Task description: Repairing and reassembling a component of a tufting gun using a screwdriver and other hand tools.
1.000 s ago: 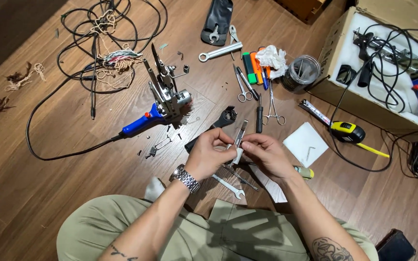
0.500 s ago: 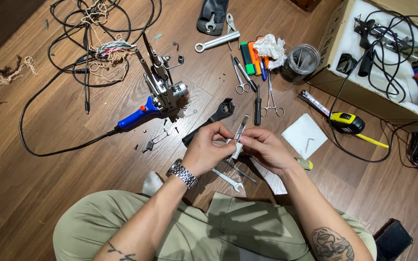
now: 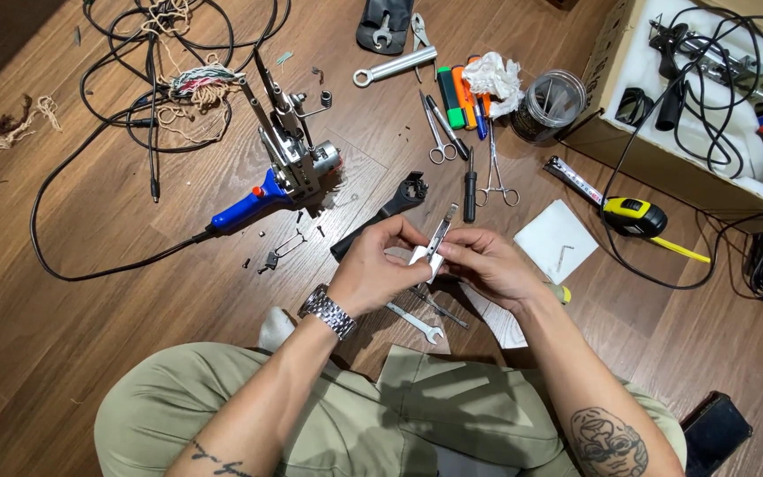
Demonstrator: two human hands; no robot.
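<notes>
Little has shifted since half a second ago: both hands stay together over the lap, the slim metal part [image 3: 435, 240] tilted a touch more upright. The left hand [image 3: 373, 272] pinches its lower end, fingers closed on it; the right hand [image 3: 487, 265] grips it from the right side. Far left lies the blue-handled power tool [image 3: 280, 172]; a small spanner [image 3: 417, 321] sits just beneath the hands.

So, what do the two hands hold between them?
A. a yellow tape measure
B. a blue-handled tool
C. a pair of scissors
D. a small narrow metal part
D: the left hand and right hand both pinch a small narrow metal part; the tape measure lies on the floor.
</notes>
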